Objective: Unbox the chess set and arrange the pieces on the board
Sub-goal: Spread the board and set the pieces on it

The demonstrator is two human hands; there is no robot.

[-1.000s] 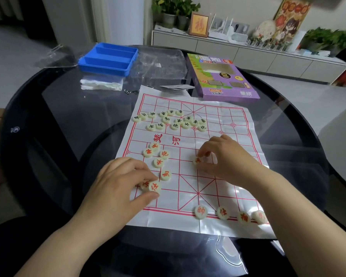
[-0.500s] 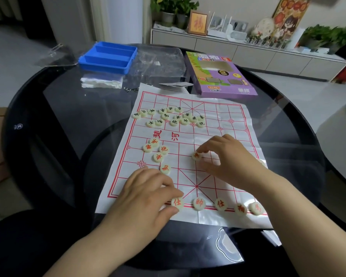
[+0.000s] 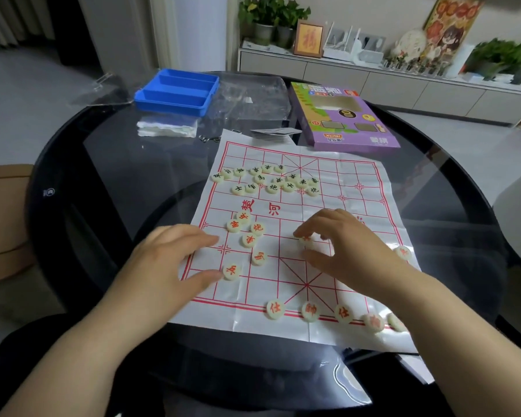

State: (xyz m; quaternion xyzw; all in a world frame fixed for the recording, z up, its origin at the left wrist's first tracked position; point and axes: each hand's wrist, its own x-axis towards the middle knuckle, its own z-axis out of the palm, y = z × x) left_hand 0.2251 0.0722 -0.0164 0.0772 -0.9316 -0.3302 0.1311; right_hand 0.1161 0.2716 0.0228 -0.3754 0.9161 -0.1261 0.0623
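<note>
Sorting red pieces onto their points is the step in hand, by my reading: the left hand (image 3: 169, 266) lies open on the near-left corner of the paper board (image 3: 358, 176), fingers straight, its thumb tip touching a loose red piece (image 3: 231, 271). The right hand (image 3: 343, 251) is curled over the middle of the near half and appears to pinch a second red piece (image 3: 306, 240) between forefinger and thumb. Along the near edge five red pieces stand in the back row (image 3: 309, 311), the general in the centre with an advisor on each side; the left end of that row is bare. A small cluster of red pieces (image 3: 247, 230) sits just beyond the left fingers, and a stray red piece (image 3: 402, 252) lies at the board's right margin. The dark-lettered pieces (image 3: 268, 179) are heaped unsorted on the far half, so the task looks well short of halfway. Next, each hand needs to carry its piece to a line crossing and set it down face up, without dragging the thin sheet across the glass table (image 3: 118, 176). Farther off lie the purple box (image 3: 343, 115), the blue tray (image 3: 178, 91) and clear wrapping (image 3: 253, 97). The character on the second red piece is covered by the fingertip, the right forearm hides part of the back row's right end, and the far lettering is too small to read.
</note>
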